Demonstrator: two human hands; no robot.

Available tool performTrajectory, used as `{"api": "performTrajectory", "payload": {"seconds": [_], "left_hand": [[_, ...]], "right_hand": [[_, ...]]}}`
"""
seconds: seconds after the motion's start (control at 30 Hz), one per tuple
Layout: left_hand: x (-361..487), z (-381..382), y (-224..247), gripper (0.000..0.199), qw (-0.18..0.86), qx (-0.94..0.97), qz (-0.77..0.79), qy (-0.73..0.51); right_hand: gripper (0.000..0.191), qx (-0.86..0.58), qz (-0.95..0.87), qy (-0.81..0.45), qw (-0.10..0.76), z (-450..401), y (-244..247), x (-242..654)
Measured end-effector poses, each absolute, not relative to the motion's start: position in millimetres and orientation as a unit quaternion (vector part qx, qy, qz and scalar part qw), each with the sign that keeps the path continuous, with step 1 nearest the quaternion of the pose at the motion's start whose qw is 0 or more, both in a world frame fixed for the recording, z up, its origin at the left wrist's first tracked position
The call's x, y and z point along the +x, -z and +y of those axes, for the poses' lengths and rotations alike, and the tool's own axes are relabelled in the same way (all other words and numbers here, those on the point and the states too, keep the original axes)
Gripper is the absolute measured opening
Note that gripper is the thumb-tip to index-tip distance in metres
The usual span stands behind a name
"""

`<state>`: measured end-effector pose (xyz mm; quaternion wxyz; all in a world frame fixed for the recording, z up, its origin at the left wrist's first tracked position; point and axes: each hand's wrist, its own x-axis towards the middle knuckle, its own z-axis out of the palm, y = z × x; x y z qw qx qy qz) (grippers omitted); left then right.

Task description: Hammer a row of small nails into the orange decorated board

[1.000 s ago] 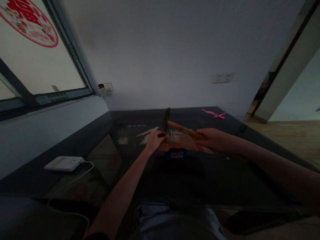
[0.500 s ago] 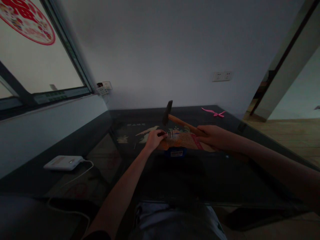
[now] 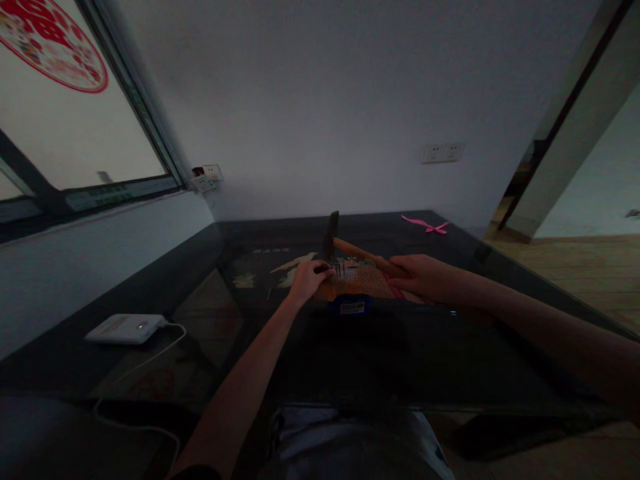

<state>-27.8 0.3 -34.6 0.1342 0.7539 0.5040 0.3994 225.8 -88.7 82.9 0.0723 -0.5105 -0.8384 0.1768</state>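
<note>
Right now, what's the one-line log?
right hand: holding wooden-handled dark-headed hammer | left hand: at orange-brown speckled slab | far right: thin pink ribbon

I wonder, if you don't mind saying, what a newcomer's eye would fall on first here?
Probably the wooden-handled hammer in the right hand, its head close by the left hand. Next might come the red round decoration on the window at upper left, then the pink ribbon near the dark table's far right corner.

A white power bank [image 3: 126, 329] and pink ribbon [image 3: 428, 225] lie apart.
</note>
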Motion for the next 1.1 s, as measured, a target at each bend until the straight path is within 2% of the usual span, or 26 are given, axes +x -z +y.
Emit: {"api": "performTrajectory", "payload": {"seconds": [0.1, 0.27, 0.43, 0.53, 0.7, 0.87, 1.0, 1.1], "left_hand": [[-28.8, 1.0, 35.5, 0.016, 0.138, 0.754, 0.502, -0.4], [-28.6, 0.3, 34.7, 0.012, 0.136, 0.761, 0.486, -0.407], [-27.9, -0.7, 33.6, 0.015, 0.141, 0.752, 0.504, -0.399], [-28.2, 0.4, 34.7, 0.013, 0.139, 0.756, 0.498, -0.402], [-28.5, 0.7, 33.5, 0.011, 0.134, 0.763, 0.49, -0.401], [-27.0, -1.0, 32.5, 0.012, 0.163, 0.767, 0.468, -0.406], [-32.0, -3.2, 28.9, 0.027, 0.203, 0.756, 0.443, -0.438], [-54.0, -4.7, 21.0, 0.033, 0.202, 0.75, 0.436, -0.454]], "right_hand": [[0.014, -0.514, -0.833, -0.194, 0.06, -89.2, -81.6, 225.6], [0.017, -0.499, -0.848, -0.145, 0.101, -86.9, -82.2, 228.3], [0.011, -0.512, -0.837, -0.183, 0.067, -90.1, -80.9, 224.5], [0.012, -0.522, -0.819, -0.219, 0.095, -91.5, -79.4, 226.2], [0.019, -0.506, -0.789, -0.29, 0.192, -99.4, -72.7, 240.0], [0.03, -0.479, -0.694, -0.404, 0.354, -118.9, -39.2, 249.6], [0.03, -0.435, -0.596, -0.473, 0.481, -124.1, 5.0, 251.6], [0.029, -0.37, -0.544, -0.522, 0.543, -122.2, 28.4, 252.2]]}}
